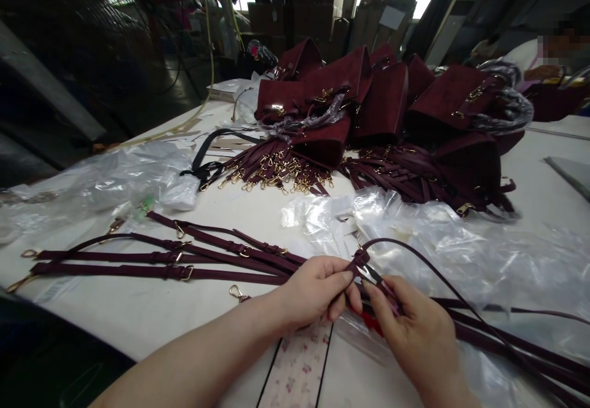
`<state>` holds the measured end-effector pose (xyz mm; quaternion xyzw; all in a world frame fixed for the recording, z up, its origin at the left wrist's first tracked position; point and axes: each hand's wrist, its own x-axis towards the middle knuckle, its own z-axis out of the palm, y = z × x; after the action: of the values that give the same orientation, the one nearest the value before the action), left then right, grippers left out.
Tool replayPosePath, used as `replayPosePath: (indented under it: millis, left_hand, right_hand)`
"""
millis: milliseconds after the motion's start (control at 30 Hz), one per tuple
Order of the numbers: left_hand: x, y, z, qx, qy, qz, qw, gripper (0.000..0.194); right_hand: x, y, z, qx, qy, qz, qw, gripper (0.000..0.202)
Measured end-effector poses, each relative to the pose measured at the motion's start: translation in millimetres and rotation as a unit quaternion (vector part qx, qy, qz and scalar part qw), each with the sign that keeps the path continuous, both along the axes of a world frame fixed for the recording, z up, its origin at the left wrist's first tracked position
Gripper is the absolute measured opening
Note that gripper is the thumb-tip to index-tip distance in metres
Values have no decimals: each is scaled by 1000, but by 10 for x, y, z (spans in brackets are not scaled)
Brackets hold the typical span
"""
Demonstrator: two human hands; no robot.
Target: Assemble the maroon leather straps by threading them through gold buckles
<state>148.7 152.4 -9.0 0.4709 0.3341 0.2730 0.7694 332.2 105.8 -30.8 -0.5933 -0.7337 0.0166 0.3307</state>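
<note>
Pinched between the thumb and fingers of my left hand (pixel 318 288) is one end of a burgundy strap (pixel 410 249), whose length arcs up and away to the right. My right hand (pixel 417 334) is closed around small thread snips (pixel 372 274), their blades pointing at the held strap end. Both hands nearly meet above the table. Left of them lie several burgundy straps (pixel 138 270) with gold buckles and clasps, side by side and running under my left hand. A loose gold clasp (pixel 236 291) rests near my left forearm.
Burgundy handbags (pixel 313 98) are piled at the back, above bundled straps with gold hooks (pixel 281 171). Clear plastic bags (pixel 415 230) spread across the right, with more plastic (pixel 129 174) on the left. A floral strip (pixel 299 368) lies in front. Another person (pixel 548 64) is at far right.
</note>
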Motion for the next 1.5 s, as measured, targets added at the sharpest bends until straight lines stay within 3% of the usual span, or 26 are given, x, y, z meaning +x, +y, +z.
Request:
replayPosePath:
  millis: [500,833,1133,1500]
  left_hand:
    - [-6,-9,62,-26,-25,-17,999,26]
    - [-62,28,5,-55,-74,-38,995,25]
    - [-67,30,0,-65,-78,-37,994,27]
    - [-60,26,46,-75,-78,-38,993,23]
  right_hand:
    - [9,15,0,12,1,5,1000,33]
    - [8,23,-19,8,37,22,999,30]
    - [23,35,26,69,-20,39,997,29]
    - [53,11,48,44,-11,49,998,29]
